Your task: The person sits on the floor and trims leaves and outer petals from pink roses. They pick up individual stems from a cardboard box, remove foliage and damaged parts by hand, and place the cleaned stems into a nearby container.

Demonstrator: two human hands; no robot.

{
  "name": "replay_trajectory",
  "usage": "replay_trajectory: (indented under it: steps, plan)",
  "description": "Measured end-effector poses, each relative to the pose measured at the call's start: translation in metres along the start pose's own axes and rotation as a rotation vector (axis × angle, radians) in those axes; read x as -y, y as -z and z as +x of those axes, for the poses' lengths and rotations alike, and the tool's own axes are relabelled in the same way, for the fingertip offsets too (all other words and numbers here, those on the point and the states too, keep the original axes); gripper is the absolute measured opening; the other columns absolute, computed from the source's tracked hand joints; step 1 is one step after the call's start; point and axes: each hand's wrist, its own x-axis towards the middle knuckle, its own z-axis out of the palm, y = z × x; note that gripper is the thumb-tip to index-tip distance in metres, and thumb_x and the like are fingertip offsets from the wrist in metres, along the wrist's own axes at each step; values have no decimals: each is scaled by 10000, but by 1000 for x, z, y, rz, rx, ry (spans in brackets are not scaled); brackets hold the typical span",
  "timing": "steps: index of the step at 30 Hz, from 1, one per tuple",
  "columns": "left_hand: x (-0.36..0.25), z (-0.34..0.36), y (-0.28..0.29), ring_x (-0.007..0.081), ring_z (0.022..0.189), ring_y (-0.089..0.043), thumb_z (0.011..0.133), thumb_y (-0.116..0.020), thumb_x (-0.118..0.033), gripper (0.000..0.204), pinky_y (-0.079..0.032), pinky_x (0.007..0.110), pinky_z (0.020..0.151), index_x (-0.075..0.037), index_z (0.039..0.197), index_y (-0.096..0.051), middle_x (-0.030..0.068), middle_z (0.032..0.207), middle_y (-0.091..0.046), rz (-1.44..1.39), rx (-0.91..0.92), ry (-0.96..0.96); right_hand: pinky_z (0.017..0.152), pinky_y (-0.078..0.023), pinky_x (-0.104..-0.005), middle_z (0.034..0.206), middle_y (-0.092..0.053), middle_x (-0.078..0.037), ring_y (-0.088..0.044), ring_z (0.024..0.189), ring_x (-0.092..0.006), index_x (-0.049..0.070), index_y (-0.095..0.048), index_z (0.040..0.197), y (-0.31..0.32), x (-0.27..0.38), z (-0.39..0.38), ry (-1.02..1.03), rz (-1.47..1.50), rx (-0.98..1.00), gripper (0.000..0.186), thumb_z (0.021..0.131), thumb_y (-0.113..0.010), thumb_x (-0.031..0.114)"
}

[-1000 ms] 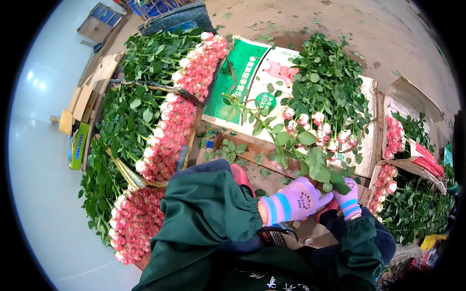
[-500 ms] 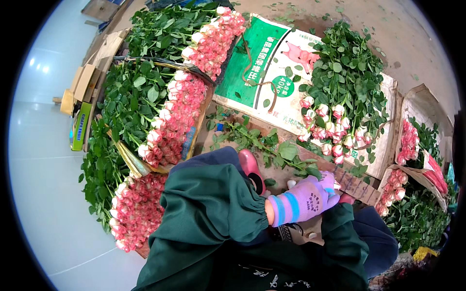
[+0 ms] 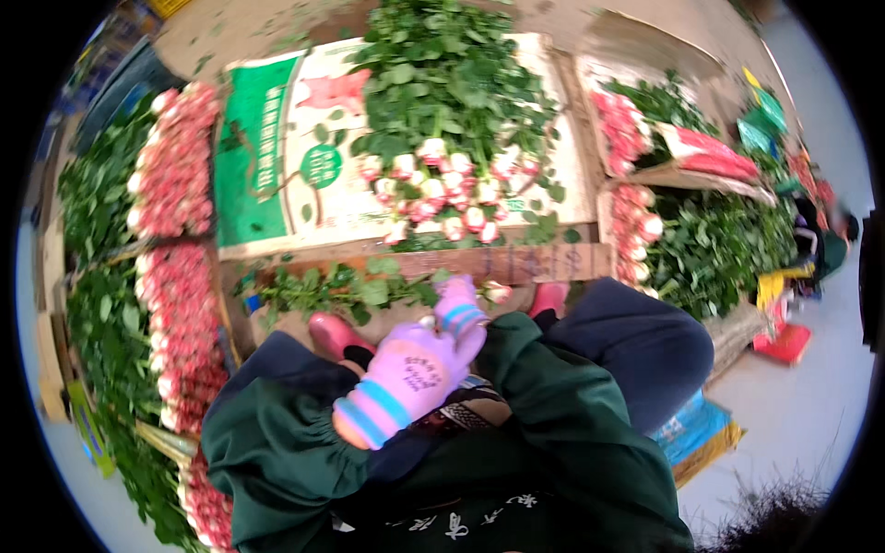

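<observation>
"Purple gloves [image 3: 424,369] with blue bands cover our hands. Where do we have the rose?"

"We see the rose [image 3: 498,293] by its bloom, just to the right of our right hand [image 3: 458,302]. A leafy stem [image 3: 373,293] lies out to the left; whether it joins that bloom, we cannot tell, because the hand hides the middle."

"And our fingers?"

"They blur. Our left hand [image 3: 410,373] overlaps the lower part of the right one. How wide the fingers stand, or what they close on, we cannot tell for either hand."

"How do we handle this well?"

"As we judge it, a light pinch on the stem, clear of the bloom, suits best, so the petals take no pressure. We should also mind likely thorns and lift the leaves without dragging them."

"Any writing we can read?"

"Nothing sharp, and no clear brand. The green and white sack [image 3: 249,207] under the loose roses [image 3: 452,189] bears blurred printing, a pink figure [image 3: 334,90] and a green disc [image 3: 322,166]. The left glove has dark lettering, our green top [image 3: 498,488] white characters, and the wooden board [image 3: 562,263] marks we cannot make out."
</observation>
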Motion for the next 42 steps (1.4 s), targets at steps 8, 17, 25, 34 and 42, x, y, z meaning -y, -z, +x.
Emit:
replay_trajectory:
  steps: [8,17,25,34,42]
  plan:
    - [-11,24,-10,270,621,-617,886,-578,-373,486,-462,395,590,-103,1286,-518,70,733,-642,-3,213,-107,646,-463,-412,853,-716,-47,-675,805,-267,174,-724,835,-14,-26,39,-224,36,-65,243,894,-501,251]
    - [19,-13,-50,342,752,-646,897,-539,-416,420,-497,448,690,-122,1196,-546,130,795,-668,-180,343,167,808,-503,-453,1056,-691,-82,-661,949,-299,169,-644,1167,80,-59,-27,468,-222,126,328,896,-549,328]
    - [-7,-45,-2,381,905,-620,826,-623,-365,411,-493,462,767,-27,1058,-588,199,935,-633,-580,-409,441,644,-520,-321,736,-668,-42,-659,698,-192,89,-702,993,265,68,-145,538,648,-381,267,835,-711,303]
    - [82,-194,130,114,691,-661,886,-647,-427,391,-500,289,616,-43,897,-719,59,731,-702,-700,-1046,1056,612,-475,-377,787,-658,-97,-625,667,-283,56,-550,1281,316,134,-167,964,299,-652,457,877,-651,245]
    - [306,-304,46,327,886,-665,900,-541,-405,423,-521,403,797,-25,1051,-651,155,997,-691,-183,-461,1611,665,-481,-398,800,-662,-97,-627,699,-290,47,-544,1280,261,47,-162,477,357,-405,420,875,-619,129]
